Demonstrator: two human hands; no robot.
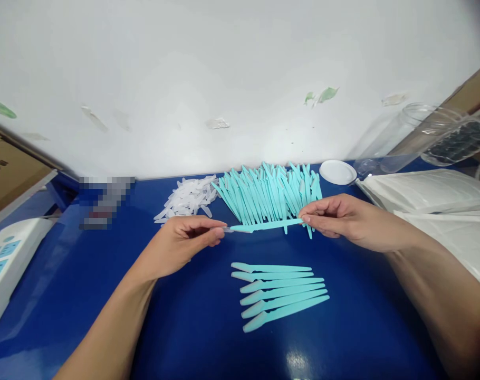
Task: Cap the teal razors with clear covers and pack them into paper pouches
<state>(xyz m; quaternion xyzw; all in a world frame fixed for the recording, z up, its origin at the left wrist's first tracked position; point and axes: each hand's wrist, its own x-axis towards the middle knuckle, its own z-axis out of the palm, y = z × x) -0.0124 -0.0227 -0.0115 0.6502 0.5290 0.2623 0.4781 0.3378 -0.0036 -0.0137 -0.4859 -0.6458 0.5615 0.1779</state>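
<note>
My right hand (330, 215) pinches the handle end of a turquoise eyebrow razor (269, 225), held level above the table. At its blade end, my left hand (188, 241) pinches a small clear plastic blade cover (227, 229); the cover meets the tip, though how far it is on cannot be made out. Below, a row of several turquoise razors (283, 284) lies with blade ends to the left. Behind the hands is a big heap of turquoise razors (264, 192), and to its left a pile of translucent covers (190, 195).
A white round lid (338, 172) and a clear plastic jar (406, 132) stand at the back right, by white padded packs (433, 190). A white power strip (14, 264) lies left on the blue table (184, 338). A cardboard box (14, 174) is at far left.
</note>
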